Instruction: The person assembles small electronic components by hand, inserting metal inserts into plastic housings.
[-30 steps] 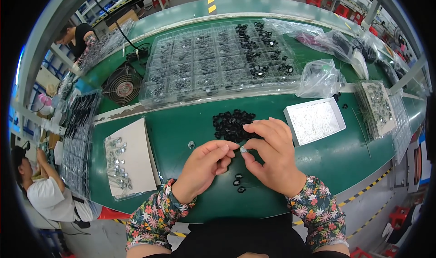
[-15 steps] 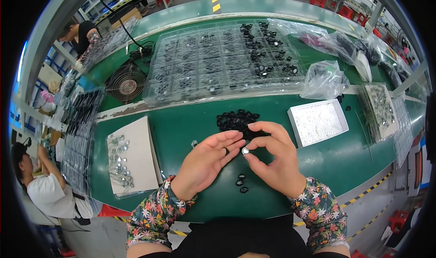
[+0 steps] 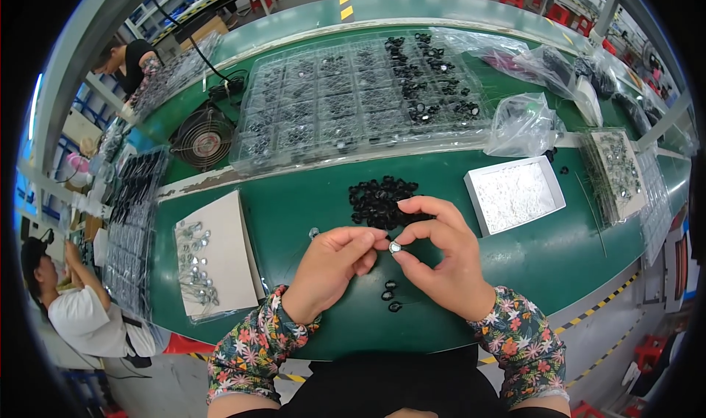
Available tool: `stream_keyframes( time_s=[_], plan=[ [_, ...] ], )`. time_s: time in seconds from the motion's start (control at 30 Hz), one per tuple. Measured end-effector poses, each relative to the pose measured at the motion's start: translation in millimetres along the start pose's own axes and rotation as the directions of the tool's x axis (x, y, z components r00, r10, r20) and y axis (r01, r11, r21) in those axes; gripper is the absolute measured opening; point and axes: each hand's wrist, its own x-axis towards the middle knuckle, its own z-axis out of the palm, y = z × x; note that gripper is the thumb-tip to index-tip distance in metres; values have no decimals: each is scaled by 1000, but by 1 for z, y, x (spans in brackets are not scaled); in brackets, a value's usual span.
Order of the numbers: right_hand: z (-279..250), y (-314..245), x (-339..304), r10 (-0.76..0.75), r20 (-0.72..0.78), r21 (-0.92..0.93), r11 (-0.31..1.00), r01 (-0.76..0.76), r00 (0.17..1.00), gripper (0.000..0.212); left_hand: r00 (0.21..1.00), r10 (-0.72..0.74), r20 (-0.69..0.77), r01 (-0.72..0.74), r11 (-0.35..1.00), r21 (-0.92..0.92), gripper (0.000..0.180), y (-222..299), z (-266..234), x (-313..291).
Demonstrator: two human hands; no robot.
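Between the thumb and index finger of my right hand (image 3: pixel 443 256) is a small shiny clear stone (image 3: pixel 396 247). My left hand (image 3: pixel 331 269) sits close beside it with its fingers curled and the thumb laid over them; what is in its grip is hidden. Its fingertips come up to the stone, and I cannot tell whether they touch it. Just beyond both hands lies a pile of small black rings (image 3: pixel 379 196). A few separate black ring pieces (image 3: pixel 387 296) lie in a short row on the green table, nearer to me.
To the right stands a white box (image 3: pixel 515 197) of small clear pieces. A beige card (image 3: pixel 217 256) with clear stones lies left. A compartmented clear tray (image 3: pixel 346 98) fills the back, beside a black fan (image 3: pixel 204 140) and plastic bags (image 3: pixel 522 124). Two people work at the left.
My left hand has closed from an open palm with a black ring on its fingers to curled fingers under the thumb. The ring is now out of sight. My right hand keeps its pinch.
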Motion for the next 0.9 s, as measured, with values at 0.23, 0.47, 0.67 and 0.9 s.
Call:
stream_keyframes(
  time_s=[0.23, 0.47, 0.67, 0.9],
  plan=[
    [6, 8, 0, -15, -53, -31, 999, 14, 998, 22, 998, 63, -13, -64, 975, -211, 33, 8, 14, -1],
    [8, 8, 0, -2, -46, -9, 1000, 1, 999, 21, 996, 80, -46, -82, 995, -62, 30, 6, 15, -3],
    [7, 3, -1, -28, -34, 21, 999, 28, 999, 22, 975, 189, -119, -171, 975, 144, 21, -3, 10, -1],
    [11, -4, -5, -158, 59, 106, 983, 151, 986, 25, 965, 234, -120, -219, 968, 124, 23, -1, 14, 0]
  ],
)
